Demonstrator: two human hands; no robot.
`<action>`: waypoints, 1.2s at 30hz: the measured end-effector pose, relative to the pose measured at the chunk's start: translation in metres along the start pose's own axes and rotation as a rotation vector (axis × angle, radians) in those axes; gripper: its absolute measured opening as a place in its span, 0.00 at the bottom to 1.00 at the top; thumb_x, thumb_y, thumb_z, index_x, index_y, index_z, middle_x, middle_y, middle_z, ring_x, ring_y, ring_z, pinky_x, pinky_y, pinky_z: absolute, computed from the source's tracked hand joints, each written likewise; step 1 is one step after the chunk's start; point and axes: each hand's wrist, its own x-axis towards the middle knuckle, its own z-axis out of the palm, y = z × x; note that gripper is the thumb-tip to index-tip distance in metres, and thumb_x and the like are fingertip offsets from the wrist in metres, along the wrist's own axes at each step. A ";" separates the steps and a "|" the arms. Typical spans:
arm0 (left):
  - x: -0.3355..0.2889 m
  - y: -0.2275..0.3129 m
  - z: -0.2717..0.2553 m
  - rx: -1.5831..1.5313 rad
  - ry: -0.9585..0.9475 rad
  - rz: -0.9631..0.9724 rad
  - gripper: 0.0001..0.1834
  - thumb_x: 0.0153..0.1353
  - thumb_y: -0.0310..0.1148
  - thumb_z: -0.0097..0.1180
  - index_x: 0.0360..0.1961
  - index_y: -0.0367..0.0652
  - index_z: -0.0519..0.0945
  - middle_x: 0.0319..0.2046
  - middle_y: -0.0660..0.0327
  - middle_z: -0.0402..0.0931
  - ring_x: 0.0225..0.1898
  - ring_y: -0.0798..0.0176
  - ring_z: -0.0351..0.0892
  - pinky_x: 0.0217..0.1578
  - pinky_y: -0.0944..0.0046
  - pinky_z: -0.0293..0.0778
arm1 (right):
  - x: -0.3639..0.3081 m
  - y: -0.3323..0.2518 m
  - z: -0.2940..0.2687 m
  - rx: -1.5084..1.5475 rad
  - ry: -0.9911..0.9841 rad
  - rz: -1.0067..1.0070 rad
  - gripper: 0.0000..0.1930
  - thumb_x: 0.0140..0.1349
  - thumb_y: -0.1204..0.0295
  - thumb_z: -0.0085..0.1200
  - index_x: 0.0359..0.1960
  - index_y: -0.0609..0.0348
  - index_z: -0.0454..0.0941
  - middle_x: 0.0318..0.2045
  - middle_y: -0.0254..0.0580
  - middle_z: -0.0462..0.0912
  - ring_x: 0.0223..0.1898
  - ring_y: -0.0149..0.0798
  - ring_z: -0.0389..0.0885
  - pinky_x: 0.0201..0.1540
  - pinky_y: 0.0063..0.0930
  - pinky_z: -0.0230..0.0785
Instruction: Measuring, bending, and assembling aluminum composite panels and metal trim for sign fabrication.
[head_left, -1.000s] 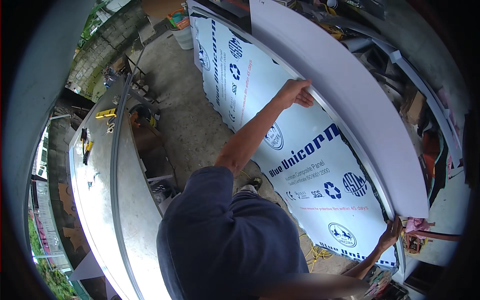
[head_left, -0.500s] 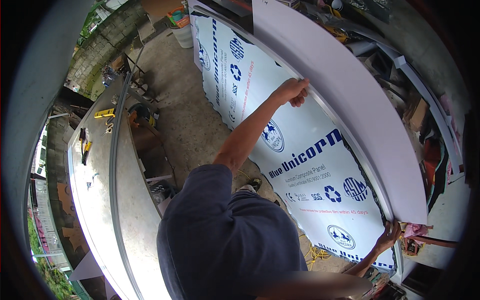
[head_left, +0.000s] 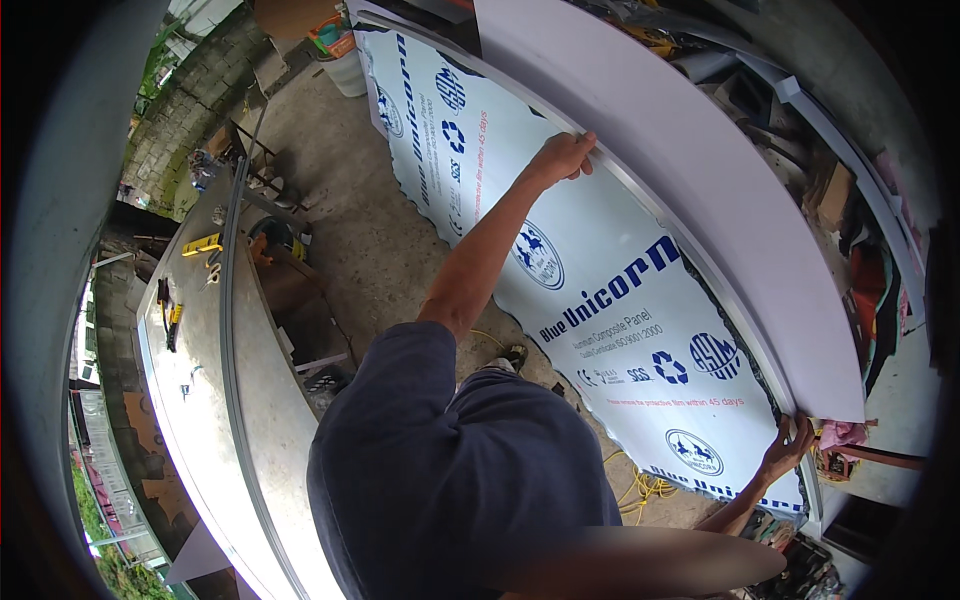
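A long sheet panel (head_left: 590, 250) under white-and-blue printed film leans on my right, its edges wavy and dark. Along its far side runs a narrow silver metal bar (head_left: 655, 208). My left hand (head_left: 562, 160) reaches out with its fingers closed on the bar, about a third of the way down from its far end. Near the bar's close end my right hand (head_left: 785, 448) grips it, thumb and fingers bent around its edge. Behind the bar stands a wide pale lilac sheet (head_left: 740, 170).
To the left, a long shiny sheet (head_left: 215, 370) bears a yellow level (head_left: 203, 244), scissors (head_left: 213, 268) and a black-and-yellow cutter (head_left: 173, 318). A white bucket (head_left: 345, 75) stands at the back. A yellow cord (head_left: 645, 487) lies on the floor. Offcuts and scraps crowd the right.
The whole view has shifted and turned slightly. My left hand's fingers are tucked closer to the bar. Both hands stay at about the same places along it.
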 end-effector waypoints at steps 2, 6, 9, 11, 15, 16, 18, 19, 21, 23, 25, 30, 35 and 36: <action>-0.001 0.002 0.000 0.029 0.053 0.014 0.32 0.72 0.55 0.43 0.23 0.38 0.79 0.12 0.62 0.72 0.11 0.70 0.66 0.14 0.68 0.62 | 0.001 0.000 -0.001 0.010 -0.001 0.001 0.16 0.62 0.69 0.64 0.50 0.60 0.80 0.46 0.47 0.80 0.49 0.51 0.78 0.50 0.45 0.73; 0.000 0.002 0.002 -0.157 0.186 0.025 0.27 0.70 0.50 0.49 0.23 0.38 0.79 0.13 0.61 0.72 0.13 0.70 0.68 0.15 0.68 0.63 | 0.005 -0.002 -0.004 0.016 -0.040 0.011 0.16 0.62 0.69 0.64 0.50 0.61 0.80 0.45 0.47 0.79 0.49 0.51 0.78 0.50 0.46 0.72; -0.001 0.000 0.002 -0.185 0.163 -0.019 0.25 0.70 0.48 0.49 0.25 0.37 0.79 0.15 0.60 0.75 0.14 0.69 0.70 0.15 0.67 0.65 | 0.006 -0.002 -0.005 0.012 -0.044 -0.014 0.16 0.62 0.70 0.63 0.50 0.61 0.80 0.45 0.47 0.79 0.49 0.51 0.77 0.50 0.46 0.72; -0.002 0.000 0.001 -0.228 0.166 -0.029 0.24 0.70 0.46 0.48 0.25 0.36 0.79 0.16 0.59 0.76 0.14 0.69 0.71 0.15 0.67 0.66 | 0.005 -0.004 -0.005 0.008 -0.037 -0.046 0.16 0.62 0.70 0.63 0.50 0.61 0.80 0.45 0.47 0.79 0.48 0.51 0.77 0.50 0.47 0.72; -0.002 -0.001 0.004 -0.313 0.169 -0.045 0.22 0.70 0.43 0.47 0.27 0.36 0.78 0.17 0.57 0.78 0.14 0.67 0.73 0.16 0.68 0.70 | 0.006 -0.009 -0.004 -0.029 0.000 -0.087 0.16 0.62 0.70 0.63 0.50 0.61 0.80 0.44 0.46 0.79 0.47 0.51 0.78 0.53 0.48 0.68; 0.000 -0.003 0.006 -0.323 0.180 -0.050 0.22 0.70 0.43 0.47 0.28 0.35 0.78 0.17 0.57 0.78 0.14 0.66 0.74 0.16 0.67 0.72 | 0.007 -0.010 -0.004 -0.039 0.014 -0.116 0.16 0.62 0.70 0.63 0.50 0.60 0.80 0.43 0.46 0.80 0.46 0.50 0.78 0.54 0.48 0.67; 0.005 -0.012 0.008 -0.361 0.174 -0.038 0.22 0.70 0.44 0.48 0.29 0.35 0.78 0.18 0.56 0.78 0.16 0.65 0.78 0.17 0.66 0.74 | 0.009 -0.013 -0.004 -0.006 0.008 -0.098 0.15 0.60 0.72 0.63 0.49 0.59 0.80 0.42 0.43 0.81 0.46 0.49 0.78 0.55 0.47 0.65; 0.009 -0.017 0.009 -0.376 0.175 -0.032 0.22 0.70 0.45 0.49 0.29 0.36 0.78 0.18 0.56 0.78 0.16 0.64 0.78 0.17 0.65 0.75 | 0.010 -0.013 -0.005 -0.004 0.003 -0.092 0.15 0.60 0.72 0.64 0.48 0.59 0.80 0.42 0.43 0.81 0.46 0.49 0.79 0.55 0.46 0.66; 0.018 -0.033 0.005 -0.351 0.091 0.061 0.22 0.70 0.48 0.50 0.27 0.39 0.78 0.19 0.57 0.79 0.17 0.63 0.79 0.18 0.64 0.75 | 0.010 -0.014 -0.005 0.039 -0.043 0.005 0.16 0.58 0.74 0.64 0.49 0.57 0.80 0.44 0.44 0.81 0.48 0.48 0.79 0.54 0.44 0.67; 0.029 -0.046 0.005 -0.284 0.093 0.124 0.24 0.72 0.46 0.47 0.23 0.40 0.77 0.17 0.58 0.77 0.14 0.65 0.76 0.16 0.66 0.73 | 0.003 -0.017 0.001 0.186 0.022 0.079 0.18 0.57 0.78 0.64 0.51 0.56 0.81 0.48 0.46 0.81 0.51 0.50 0.78 0.55 0.41 0.70; 0.042 -0.046 0.001 -0.255 0.073 0.034 0.22 0.70 0.45 0.51 0.23 0.41 0.77 0.18 0.58 0.78 0.16 0.65 0.77 0.18 0.67 0.76 | -0.003 -0.017 0.003 0.119 0.106 0.020 0.20 0.52 0.81 0.65 0.49 0.58 0.82 0.49 0.45 0.81 0.52 0.51 0.78 0.56 0.41 0.71; 0.028 -0.027 0.003 -0.273 0.219 -0.036 0.27 0.59 0.48 0.67 0.40 0.29 0.80 0.29 0.54 0.80 0.29 0.60 0.83 0.33 0.63 0.85 | -0.004 -0.027 -0.004 0.032 0.189 0.003 0.13 0.51 0.74 0.65 0.41 0.56 0.84 0.44 0.42 0.81 0.48 0.47 0.78 0.52 0.39 0.72; 0.015 -0.020 0.005 -0.312 0.222 0.057 0.29 0.58 0.47 0.69 0.44 0.26 0.80 0.34 0.50 0.81 0.36 0.58 0.84 0.39 0.66 0.85 | -0.003 -0.029 -0.025 0.046 0.199 0.014 0.12 0.55 0.71 0.65 0.42 0.55 0.83 0.43 0.40 0.80 0.47 0.44 0.78 0.53 0.36 0.73; 0.016 -0.019 0.004 -0.314 0.207 0.076 0.29 0.58 0.47 0.69 0.44 0.26 0.80 0.34 0.50 0.81 0.36 0.58 0.84 0.39 0.66 0.85 | -0.007 -0.021 -0.029 0.053 0.288 0.059 0.12 0.58 0.72 0.63 0.44 0.54 0.83 0.43 0.40 0.80 0.47 0.46 0.78 0.53 0.37 0.73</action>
